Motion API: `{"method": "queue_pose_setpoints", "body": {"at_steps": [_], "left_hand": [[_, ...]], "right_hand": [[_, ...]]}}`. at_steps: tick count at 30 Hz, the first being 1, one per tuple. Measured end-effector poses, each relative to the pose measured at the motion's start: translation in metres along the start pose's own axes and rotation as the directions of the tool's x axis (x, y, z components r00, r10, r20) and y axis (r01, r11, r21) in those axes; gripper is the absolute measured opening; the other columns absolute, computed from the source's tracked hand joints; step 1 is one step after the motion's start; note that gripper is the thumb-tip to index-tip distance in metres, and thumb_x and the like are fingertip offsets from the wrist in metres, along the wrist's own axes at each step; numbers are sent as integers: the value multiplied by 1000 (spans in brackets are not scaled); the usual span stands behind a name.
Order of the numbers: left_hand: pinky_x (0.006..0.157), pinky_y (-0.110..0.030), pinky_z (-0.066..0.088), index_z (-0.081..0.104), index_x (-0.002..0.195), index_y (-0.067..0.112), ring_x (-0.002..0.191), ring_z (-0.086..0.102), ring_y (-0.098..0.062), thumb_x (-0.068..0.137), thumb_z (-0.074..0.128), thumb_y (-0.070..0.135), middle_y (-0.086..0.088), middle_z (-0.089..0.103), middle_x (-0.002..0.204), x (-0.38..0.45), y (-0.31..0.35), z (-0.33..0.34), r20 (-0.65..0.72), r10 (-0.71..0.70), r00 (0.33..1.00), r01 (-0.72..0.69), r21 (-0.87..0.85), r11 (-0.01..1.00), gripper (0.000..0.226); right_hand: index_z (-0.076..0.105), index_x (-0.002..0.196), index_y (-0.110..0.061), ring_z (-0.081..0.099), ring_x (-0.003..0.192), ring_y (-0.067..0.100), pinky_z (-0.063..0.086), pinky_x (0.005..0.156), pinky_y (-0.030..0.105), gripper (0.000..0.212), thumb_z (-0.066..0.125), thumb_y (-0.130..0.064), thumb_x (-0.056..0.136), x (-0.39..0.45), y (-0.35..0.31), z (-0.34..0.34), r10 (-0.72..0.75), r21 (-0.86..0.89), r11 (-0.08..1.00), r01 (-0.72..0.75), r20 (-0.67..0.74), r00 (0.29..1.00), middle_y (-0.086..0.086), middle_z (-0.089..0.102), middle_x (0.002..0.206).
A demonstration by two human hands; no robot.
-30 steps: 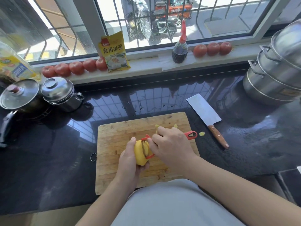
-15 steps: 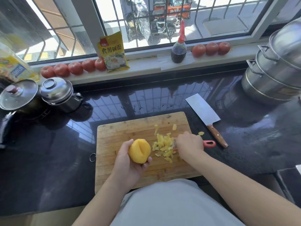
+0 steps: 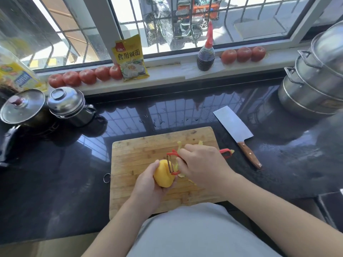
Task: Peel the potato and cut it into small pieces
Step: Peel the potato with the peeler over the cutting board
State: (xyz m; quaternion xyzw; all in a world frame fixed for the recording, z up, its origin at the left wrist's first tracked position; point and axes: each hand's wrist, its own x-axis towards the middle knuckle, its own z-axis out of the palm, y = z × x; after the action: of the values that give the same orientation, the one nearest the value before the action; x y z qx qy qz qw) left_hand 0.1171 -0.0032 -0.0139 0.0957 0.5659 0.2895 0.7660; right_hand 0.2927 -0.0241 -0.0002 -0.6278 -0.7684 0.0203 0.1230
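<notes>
Back on the potato [image 3: 164, 176] again: peeler [image 3: 173, 163] blade laid against its upper right face, half a second after being swung out over the peelings to the right. Reads as one stroke finished, scrap flicked off, next stroke set up.

Left hand [image 3: 148, 184] cupped under and behind the potato, fingers curled round it, held just above the near middle of the cutting board [image 3: 133, 156]. Right hand [image 3: 202, 167] closed round the red peeler handle, its looped tail poking out past the knuckles toward the board's right edge. Potato flesh bright yellow all over the visible side; far side hidden by the palm, so skin left there cannot be ruled out.

Potato peelings [image 3: 181, 175] mostly hidden beneath the right hand, a few curls peeking out at the wrist and toward the far right corner of the board. Cleaver [image 3: 234, 127] flat on the dark counter just right of the board, wooden handle nearest, untouched.

Judged: peeling near its end, perhaps a touch-up pass or two. Cutting not yet begun; needs peeler put down and cleaver fetched from beside the board.
</notes>
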Motion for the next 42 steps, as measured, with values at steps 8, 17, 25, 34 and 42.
{"method": "queue_pose_setpoints", "body": {"at_steps": [8,17,25,34,42], "left_hand": [[105,-55,52,65,130,4,106,67,-28,112,45,30,-21,72,124,-4,0,8,91,160,983,-171,125,977,37],[84,-39,57,64,127,10,94,69,-19,113,41,25,-13,72,109,-3,-5,12,40,372,928,-374,111,921,31],[91,-38,53,62,129,13,93,68,-15,113,39,27,-4,74,101,1,-9,14,75,421,904,-427,133,894,31],[93,-40,53,60,133,13,101,69,-19,101,60,31,-11,73,114,1,-6,13,151,395,906,-416,145,898,37],[103,-40,52,58,137,23,109,68,-25,107,56,37,-1,75,110,3,-5,10,38,540,841,-539,148,829,33]], "right_hand": [[56,69,-20,51,54,17,39,46,30,34,47,-36,98,11,-5,-2,-64,-42,997,61,-74,995,-6,53,65],[56,66,-21,51,52,16,32,44,27,34,50,-34,97,3,-15,5,31,-88,995,-41,-120,992,-5,53,63],[52,63,-23,51,51,16,34,44,27,34,51,-36,95,-2,-16,11,182,-12,982,-186,-147,972,-7,51,61],[54,64,-21,47,50,15,36,42,27,35,52,-33,97,3,-10,4,80,-57,994,-89,-150,986,-5,50,61],[63,71,-23,63,59,21,43,48,30,24,60,-28,95,-12,-9,24,287,-142,952,-272,95,953,-5,59,68]]}}
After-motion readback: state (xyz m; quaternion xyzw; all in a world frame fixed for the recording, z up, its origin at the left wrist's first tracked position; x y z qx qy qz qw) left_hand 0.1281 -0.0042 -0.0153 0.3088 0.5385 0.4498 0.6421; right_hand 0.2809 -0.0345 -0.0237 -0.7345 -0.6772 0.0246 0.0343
